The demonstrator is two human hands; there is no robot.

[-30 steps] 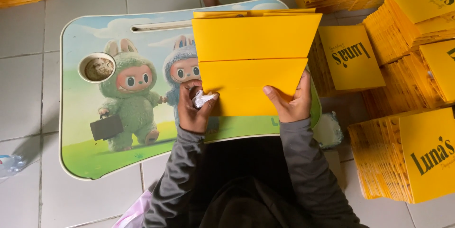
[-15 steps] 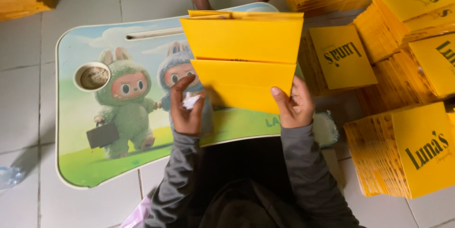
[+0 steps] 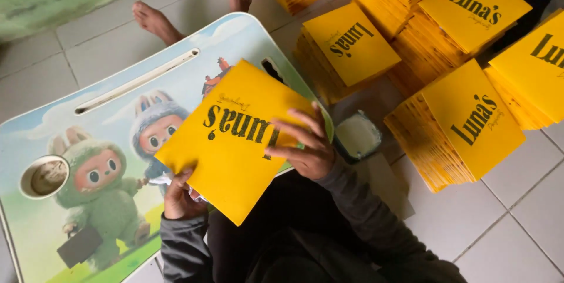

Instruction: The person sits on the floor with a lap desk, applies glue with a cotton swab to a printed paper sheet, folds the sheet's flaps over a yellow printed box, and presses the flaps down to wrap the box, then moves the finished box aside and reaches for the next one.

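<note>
Head view: yellow envelope [image 3: 235, 142] between left hand [image 3: 179, 198] and splayed right hand [image 3: 308, 145].

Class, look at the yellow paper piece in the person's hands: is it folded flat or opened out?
Folded flat: the yellow piece shows one closed printed face, right hand pressing on top, left hand at its lower edge.
</note>
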